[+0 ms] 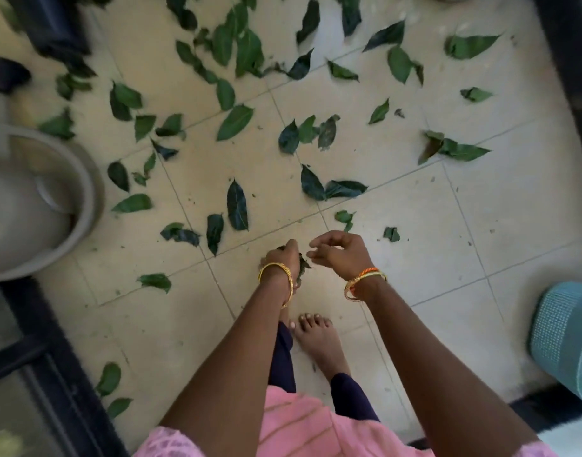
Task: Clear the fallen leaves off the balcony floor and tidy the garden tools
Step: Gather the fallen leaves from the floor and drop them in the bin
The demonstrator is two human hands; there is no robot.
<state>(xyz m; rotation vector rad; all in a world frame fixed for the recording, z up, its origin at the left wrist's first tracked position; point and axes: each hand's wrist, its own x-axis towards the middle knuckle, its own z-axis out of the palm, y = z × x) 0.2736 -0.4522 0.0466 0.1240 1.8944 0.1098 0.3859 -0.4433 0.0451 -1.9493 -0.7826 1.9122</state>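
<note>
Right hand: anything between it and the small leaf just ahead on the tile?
Nothing visible. The right hand, fingers loosely curled and empty, hangs over bare tile; the small leaf lies just beyond it. The left hand beside it already holds leaves.

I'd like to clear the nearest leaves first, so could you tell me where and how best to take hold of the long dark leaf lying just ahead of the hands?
Probably pinch the long dark leaf at its pointed far tip, coming from above: it lies flat on the tiled floor, so only a thin edge can be lifted.
</note>
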